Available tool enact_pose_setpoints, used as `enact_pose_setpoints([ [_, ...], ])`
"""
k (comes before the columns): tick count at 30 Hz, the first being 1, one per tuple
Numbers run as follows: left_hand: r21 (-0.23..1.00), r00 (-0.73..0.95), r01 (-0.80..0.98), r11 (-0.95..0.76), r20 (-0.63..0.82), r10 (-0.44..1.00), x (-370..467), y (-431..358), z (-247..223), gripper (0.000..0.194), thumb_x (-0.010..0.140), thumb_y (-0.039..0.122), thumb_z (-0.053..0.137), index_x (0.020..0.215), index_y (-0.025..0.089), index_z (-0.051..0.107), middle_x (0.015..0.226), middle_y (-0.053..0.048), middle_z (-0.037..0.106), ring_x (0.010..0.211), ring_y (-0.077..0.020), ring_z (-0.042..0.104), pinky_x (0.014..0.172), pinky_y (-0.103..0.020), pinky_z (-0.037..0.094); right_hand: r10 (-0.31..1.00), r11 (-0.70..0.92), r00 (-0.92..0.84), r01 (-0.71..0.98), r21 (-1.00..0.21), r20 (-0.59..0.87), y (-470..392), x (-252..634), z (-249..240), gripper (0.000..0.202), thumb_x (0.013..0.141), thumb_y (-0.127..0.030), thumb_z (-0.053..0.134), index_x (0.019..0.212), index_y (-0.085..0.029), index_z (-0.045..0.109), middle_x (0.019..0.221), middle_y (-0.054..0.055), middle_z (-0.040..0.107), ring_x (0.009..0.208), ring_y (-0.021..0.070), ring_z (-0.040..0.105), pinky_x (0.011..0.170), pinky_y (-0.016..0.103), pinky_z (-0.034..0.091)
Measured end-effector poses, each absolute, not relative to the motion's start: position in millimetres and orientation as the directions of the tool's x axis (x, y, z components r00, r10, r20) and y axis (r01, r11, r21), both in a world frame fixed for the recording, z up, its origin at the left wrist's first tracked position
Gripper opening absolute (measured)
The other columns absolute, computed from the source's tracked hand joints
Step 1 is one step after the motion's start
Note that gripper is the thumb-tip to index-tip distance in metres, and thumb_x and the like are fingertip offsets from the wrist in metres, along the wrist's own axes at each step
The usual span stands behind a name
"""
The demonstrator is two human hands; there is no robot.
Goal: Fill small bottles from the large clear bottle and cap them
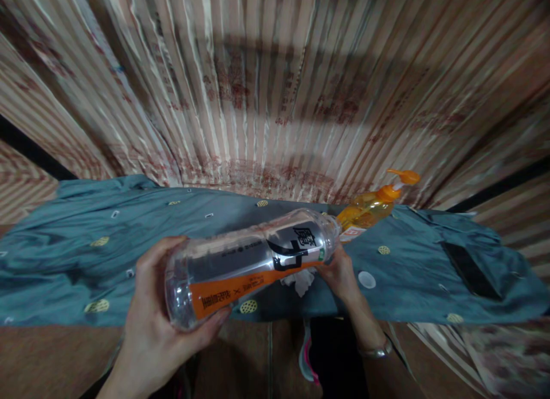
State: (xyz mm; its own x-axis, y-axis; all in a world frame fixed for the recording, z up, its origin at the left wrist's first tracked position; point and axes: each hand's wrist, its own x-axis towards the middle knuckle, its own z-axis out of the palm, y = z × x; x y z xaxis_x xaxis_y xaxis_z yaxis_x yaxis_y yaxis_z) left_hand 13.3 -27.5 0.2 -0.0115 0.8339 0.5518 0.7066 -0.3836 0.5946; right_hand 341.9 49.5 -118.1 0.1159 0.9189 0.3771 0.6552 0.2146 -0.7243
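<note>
My left hand (158,313) is wrapped round the base of a large clear plastic bottle (253,256), fingers over the top and thumb along the lower side. The bottle lies slantwise in the air above the table and carries an orange, silver and black label. Its neck points to the right, away from me. At the neck end, my right hand (339,270) is closed against the bottle from below; most of its fingers are hidden behind it. Just beyond the neck is a pump bottle (367,209) of yellow-orange liquid with an orange pump head, its base partly covered.
A teal patterned cloth (141,216) covers the table. On it are a crumpled whitish piece (301,281), a round white disc (366,279) and a dark phone-like slab (470,270). Striped, printed sheeting (266,101) rises behind the table.
</note>
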Motion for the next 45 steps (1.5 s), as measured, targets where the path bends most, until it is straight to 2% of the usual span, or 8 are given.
enact_pose_setpoints([
  [5,0.626,-0.024,0.686,-0.371,0.529,0.849,12.1,-28.5,1.9,0.084,0.072,0.049,0.077,0.144,0.032,0.036,0.125,-0.006,0.057,0.108,-0.027,0.065,0.09,-0.04,0.06,0.917,0.232,0.1,0.654,-0.72,0.386,49.0,342.0,-117.1,0.056,0.078,-0.04,0.065,0.129,-0.019,0.057,0.108,0.013,0.078,0.095,0.0303,0.075,0.081,0.041,0.061],
  [14,0.553,0.008,0.733,-0.396,0.575,0.818,12.8,-28.1,4.2,0.084,0.073,0.053,0.075,0.144,0.029,0.037,0.122,-0.007,0.058,0.105,-0.0266,0.066,0.086,-0.038,0.061,0.914,0.229,0.107,0.661,-0.715,0.391,49.9,342.4,-117.3,0.059,0.078,-0.043,0.066,0.131,-0.018,0.056,0.113,0.014,0.077,0.099,0.0312,0.075,0.086,0.043,0.061],
  [20,0.55,0.018,0.736,-0.394,0.566,0.824,13.6,-28.5,6.0,0.085,0.074,0.053,0.075,0.145,0.029,0.035,0.124,-0.008,0.057,0.107,-0.0269,0.065,0.088,-0.039,0.061,0.917,0.204,0.12,0.676,-0.708,0.379,48.8,342.4,-117.7,0.06,0.077,-0.042,0.065,0.131,-0.017,0.056,0.108,0.014,0.078,0.096,0.032,0.075,0.083,0.044,0.061],
  [26,0.502,-0.007,0.753,-0.426,0.653,0.758,19.1,-23.8,7.1,0.082,0.075,0.065,0.066,0.144,0.027,0.041,0.116,-0.01,0.06,0.098,-0.0294,0.067,0.075,-0.044,0.062,0.921,0.233,0.095,0.644,-0.729,0.379,49.4,342.3,-116.7,0.064,0.078,-0.041,0.066,0.135,-0.017,0.053,0.112,0.013,0.077,0.098,0.0299,0.075,0.084,0.04,0.06],
  [39,0.51,-0.015,0.752,-0.417,0.646,0.763,21.7,-25.1,8.7,0.081,0.076,0.065,0.066,0.143,0.028,0.041,0.114,-0.009,0.061,0.093,-0.0269,0.068,0.071,-0.04,0.063,0.923,0.216,0.106,0.655,-0.724,0.371,49.5,342.1,-118.1,0.057,0.077,-0.039,0.066,0.129,-0.018,0.056,0.103,0.011,0.079,0.09,0.0289,0.076,0.077,0.038,0.061],
  [45,0.494,0.002,0.761,-0.421,0.647,0.762,18.8,-25.2,8.5,0.083,0.076,0.064,0.067,0.145,0.028,0.039,0.116,-0.01,0.061,0.097,-0.0287,0.068,0.074,-0.043,0.064,0.926,0.2,0.114,0.662,-0.723,0.36,48.9,343.0,-119.6,0.057,0.075,-0.039,0.066,0.128,-0.017,0.056,0.106,0.013,0.078,0.092,0.0305,0.075,0.08,0.042,0.061],
])
